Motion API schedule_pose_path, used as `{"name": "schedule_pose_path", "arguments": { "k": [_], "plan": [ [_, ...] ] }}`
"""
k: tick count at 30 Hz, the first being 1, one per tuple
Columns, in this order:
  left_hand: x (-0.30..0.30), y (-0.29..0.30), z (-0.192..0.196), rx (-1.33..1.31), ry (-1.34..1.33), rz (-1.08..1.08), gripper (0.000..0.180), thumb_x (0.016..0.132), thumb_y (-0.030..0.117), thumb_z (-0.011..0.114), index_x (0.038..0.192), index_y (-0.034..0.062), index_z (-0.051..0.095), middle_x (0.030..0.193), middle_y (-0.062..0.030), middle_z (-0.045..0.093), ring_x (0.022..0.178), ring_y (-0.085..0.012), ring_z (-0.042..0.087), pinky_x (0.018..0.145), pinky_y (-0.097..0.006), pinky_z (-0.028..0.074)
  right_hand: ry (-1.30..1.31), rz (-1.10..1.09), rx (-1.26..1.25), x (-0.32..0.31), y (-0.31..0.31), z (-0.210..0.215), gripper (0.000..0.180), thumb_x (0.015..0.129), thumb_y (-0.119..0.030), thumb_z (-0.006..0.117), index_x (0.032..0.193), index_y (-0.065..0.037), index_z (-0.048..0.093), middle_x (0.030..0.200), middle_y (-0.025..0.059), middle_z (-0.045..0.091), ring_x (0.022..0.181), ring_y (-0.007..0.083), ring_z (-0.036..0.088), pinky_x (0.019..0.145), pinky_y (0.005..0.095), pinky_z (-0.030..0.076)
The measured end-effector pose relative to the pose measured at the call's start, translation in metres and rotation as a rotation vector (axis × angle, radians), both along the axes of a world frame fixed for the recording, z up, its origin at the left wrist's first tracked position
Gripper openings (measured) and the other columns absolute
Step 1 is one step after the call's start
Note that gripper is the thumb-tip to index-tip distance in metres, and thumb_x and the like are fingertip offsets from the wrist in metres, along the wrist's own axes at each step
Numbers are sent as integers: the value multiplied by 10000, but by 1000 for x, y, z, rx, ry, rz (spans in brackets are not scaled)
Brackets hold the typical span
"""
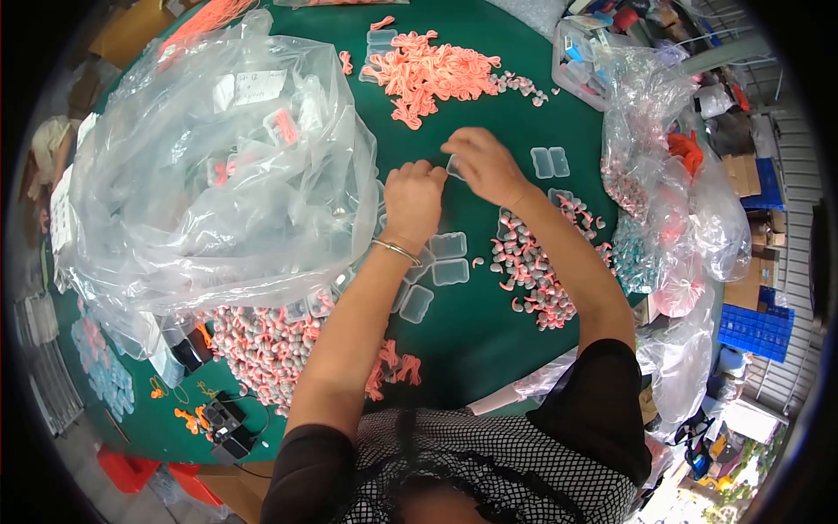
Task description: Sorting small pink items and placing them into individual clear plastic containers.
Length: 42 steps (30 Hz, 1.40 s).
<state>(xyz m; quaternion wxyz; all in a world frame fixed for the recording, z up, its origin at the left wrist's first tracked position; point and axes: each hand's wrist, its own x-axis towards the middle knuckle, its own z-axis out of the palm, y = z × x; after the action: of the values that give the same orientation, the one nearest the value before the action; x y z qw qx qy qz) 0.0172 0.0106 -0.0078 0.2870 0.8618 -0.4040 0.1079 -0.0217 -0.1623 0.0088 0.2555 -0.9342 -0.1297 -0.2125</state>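
Note:
Both of my hands are close together over the middle of the green table [489, 349]. My right hand [489, 166] curls its fingers around a small clear plastic case [455, 167]. Right beside it, my left hand [414, 199] is closed with its fingertips drawn together; whatever it may hold is hidden. Under and beside my left forearm lie several open clear cases [450, 272]. Another open case [550, 162] sits to the right of my hands. Beyond them is a pile of coral-pink looped cords [428, 74], with small grey-and-pink pieces [521, 86] at its right end.
A big clear plastic bag [218, 175] bulges over the left side. Heaps of grey-and-pink pieces lie near left [257, 349] and by my right forearm [537, 271]. Filled bags [650, 131] and a clear bin [580, 65] line the right edge. A small black device [229, 424] stands near left.

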Motion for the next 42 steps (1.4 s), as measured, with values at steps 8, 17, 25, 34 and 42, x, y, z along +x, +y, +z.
{"name": "schedule_pose_path", "arguments": {
  "k": [8,17,25,34,42],
  "plan": [
    [0,0,-4,-25,74,-79,83,709,85,667,787,113,670,787,-40,604,761,-243,595,670,-375,433,16,-966,-73,16,-145,-32,151,802,-129,639,945,-160,676,910,74,635,858,277,628,730,406,509],
    [2,3,6,91,152,55,108,746,91,662,849,124,653,788,-45,622,757,-250,616,667,-393,429,169,-1037,-159,33,-148,-32,108,781,-168,676,879,-130,650,959,105,618,893,305,619,771,410,511],
    [3,-13,-1,-115,229,26,67,752,103,664,816,109,645,757,-72,628,750,-269,622,663,-411,461,84,-773,90,-7,-110,-36,85,733,-99,637,813,-81,618,698,89,573,634,292,575,598,405,468],
    [16,-24,-9,-306,422,-79,120,750,46,634,853,76,689,812,-121,649,772,-318,637,694,-412,512,199,-731,303,-12,-99,-19,102,797,-123,675,886,-75,659,779,80,661,671,190,631,632,302,503],
    [19,-30,-4,-285,478,-97,112,739,55,702,849,58,686,808,-108,657,674,-250,640,615,-352,510,324,-470,816,-35,-31,-9,131,815,-28,672,942,-3,652,825,35,671,723,77,607,646,223,486]
  ]
}}
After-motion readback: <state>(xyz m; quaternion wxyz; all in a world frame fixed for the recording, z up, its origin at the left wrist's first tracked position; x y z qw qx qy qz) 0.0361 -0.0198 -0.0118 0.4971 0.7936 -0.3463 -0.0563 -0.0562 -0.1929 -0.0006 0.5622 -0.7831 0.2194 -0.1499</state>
